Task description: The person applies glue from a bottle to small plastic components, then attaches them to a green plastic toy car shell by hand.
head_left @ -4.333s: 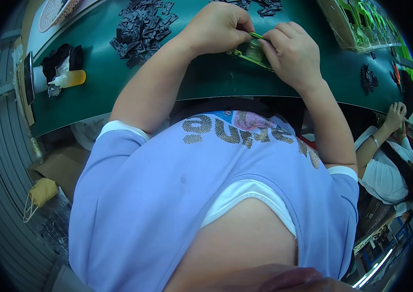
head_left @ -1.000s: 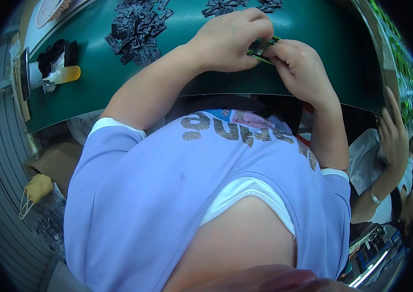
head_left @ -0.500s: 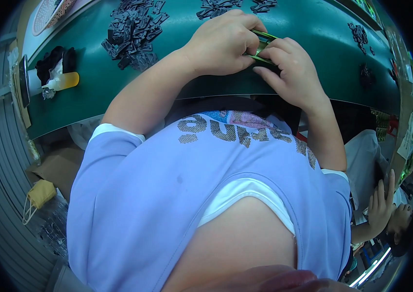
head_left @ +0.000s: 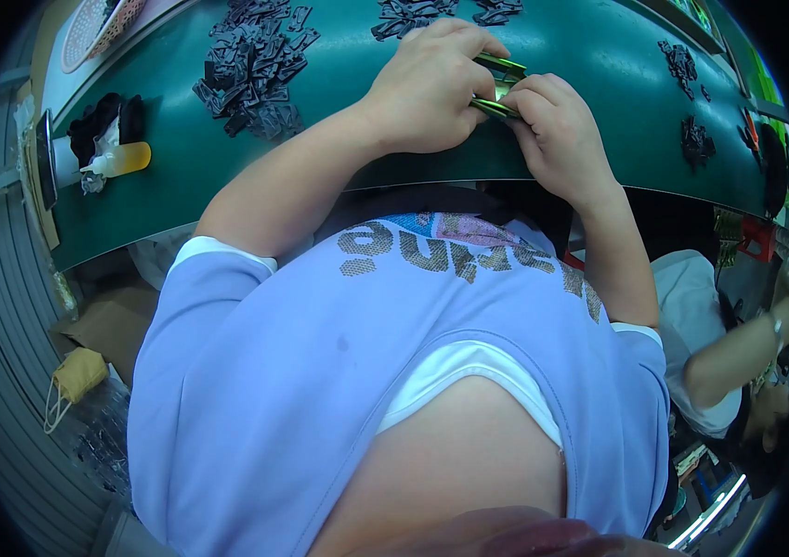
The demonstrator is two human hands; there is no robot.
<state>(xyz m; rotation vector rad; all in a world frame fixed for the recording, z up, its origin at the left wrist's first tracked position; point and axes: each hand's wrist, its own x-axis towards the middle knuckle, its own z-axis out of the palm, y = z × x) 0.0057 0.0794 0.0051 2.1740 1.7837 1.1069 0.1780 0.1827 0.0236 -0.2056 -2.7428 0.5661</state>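
Over the green tabletop (head_left: 339,186), both hands hold a shiny green, hollow-looking piece (head_left: 502,85) with long edges; its exact kind cannot be made out. My left hand (head_left: 431,84) is closed round its left end, the fingers partly hiding it. From the other side, my right hand (head_left: 557,130) pinches it between thumb and fingers. A large heap of small black parts (head_left: 250,70) lies to the left of my left hand. Beyond the hands sit smaller heaps of similar black parts (head_left: 408,14).
A bottle with yellow liquid (head_left: 125,160) lies beside a black cloth-like bundle (head_left: 92,121) at left. A pink basket (head_left: 97,32) stands far left. More black pieces (head_left: 697,142) lie at right. A co-worker's arm (head_left: 738,357) is at the right edge.
My right thumb has moved up against the green piece, and the piece has shifted slightly. The co-worker at right has moved their arm up and farther right.
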